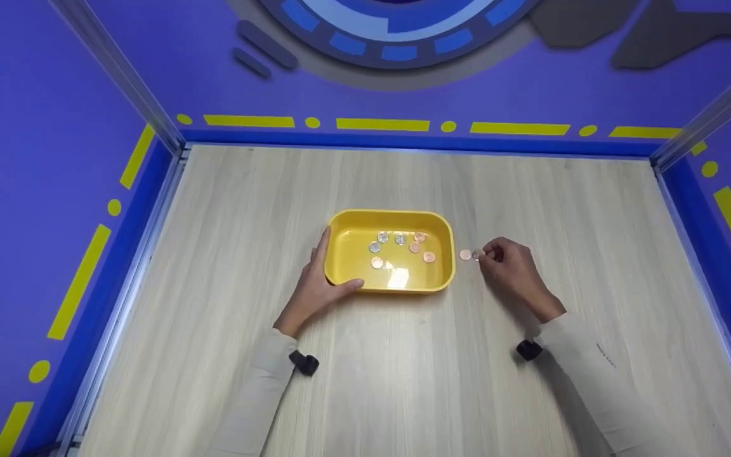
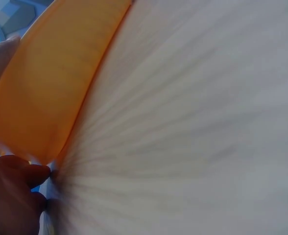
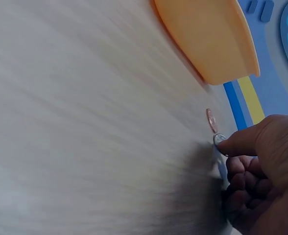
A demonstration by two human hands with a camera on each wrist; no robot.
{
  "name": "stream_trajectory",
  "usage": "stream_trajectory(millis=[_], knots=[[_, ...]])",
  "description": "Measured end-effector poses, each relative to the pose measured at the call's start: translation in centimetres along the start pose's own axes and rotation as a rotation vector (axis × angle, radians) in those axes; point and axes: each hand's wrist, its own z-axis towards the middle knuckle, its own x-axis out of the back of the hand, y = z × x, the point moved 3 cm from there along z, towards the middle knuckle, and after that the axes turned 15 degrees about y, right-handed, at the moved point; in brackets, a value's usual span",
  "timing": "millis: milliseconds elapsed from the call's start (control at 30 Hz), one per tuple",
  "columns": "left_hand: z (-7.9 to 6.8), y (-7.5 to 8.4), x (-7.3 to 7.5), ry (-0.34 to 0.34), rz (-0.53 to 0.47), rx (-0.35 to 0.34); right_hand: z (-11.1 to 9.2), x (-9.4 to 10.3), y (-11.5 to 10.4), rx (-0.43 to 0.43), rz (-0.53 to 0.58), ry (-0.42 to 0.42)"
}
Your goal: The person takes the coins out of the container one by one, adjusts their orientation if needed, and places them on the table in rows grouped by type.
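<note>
Your right hand [image 1: 514, 270] is pinching a silver coin [image 3: 219, 138], grip nearly closed; your left hand [image 1: 315, 291], thumb spread, is holding the yellow tub [image 1: 348, 257].

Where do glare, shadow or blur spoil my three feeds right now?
Head: a white glare patch on the floor of the yellow tray, toward its near wall, with coins visible around it; left wrist: dim, the tabletop smeared into soft streaks; right wrist: dark shadow beside the right hand, wood grain blurred, though the silver coin at the thumb tip stays discernible.
</note>
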Motion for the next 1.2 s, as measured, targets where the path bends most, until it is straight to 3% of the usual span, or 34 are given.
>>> stream_trajectory(millis=[267, 433, 833, 1000, 1200], knots=[[0.1, 0.3, 0.0, -0.017, -0.004, -0.030, 0.5, 0.3, -0.4, -0.019, -0.060, -0.037], [0.2, 0.4, 0.0, -0.020, -0.008, -0.040, 0.5, 0.1, -0.4, -0.011, -0.089, -0.005], [-0.2, 0.0, 0.0, -0.015, -0.001, -0.009, -0.2, 0.6, -1.8, 0.111, -0.103, 0.050], [-0.1, 0.0, 0.1, -0.007, -0.002, -0.008, 0.2, 1.4, -3.9, 0.219, -0.034, 0.065], [0.0, -0.1, 0.0, -0.007, 0.003, -0.005, 0.7, 1.8, -6.5, 0.263, 0.079, 0.007]])
